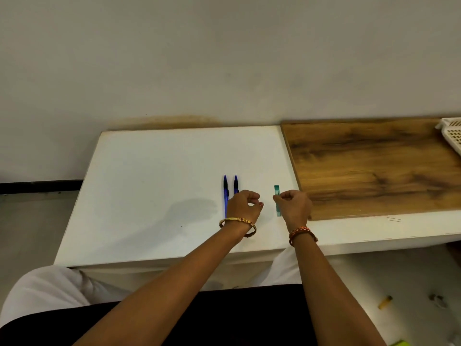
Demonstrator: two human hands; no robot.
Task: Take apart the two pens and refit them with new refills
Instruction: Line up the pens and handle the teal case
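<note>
Two blue pens lie side by side on the white table (149,196), tips pointing away from me: the left pen (225,193) and the right pen (236,183). My left hand (243,207) hovers over their near ends with fingers curled, and I see nothing in it. It hides the lower part of the right pen. A teal refill packet (277,193) lies flat to the right of the pens. My right hand (294,206) is curled beside it, fingertips at the packet's edge, and covers part of its right side.
A wooden board (374,168) lies on the table to the right of the packet. A white plastic basket (452,136) sits at the far right edge. The wall rises just behind the table. Small bits of litter lie on the floor at lower right.
</note>
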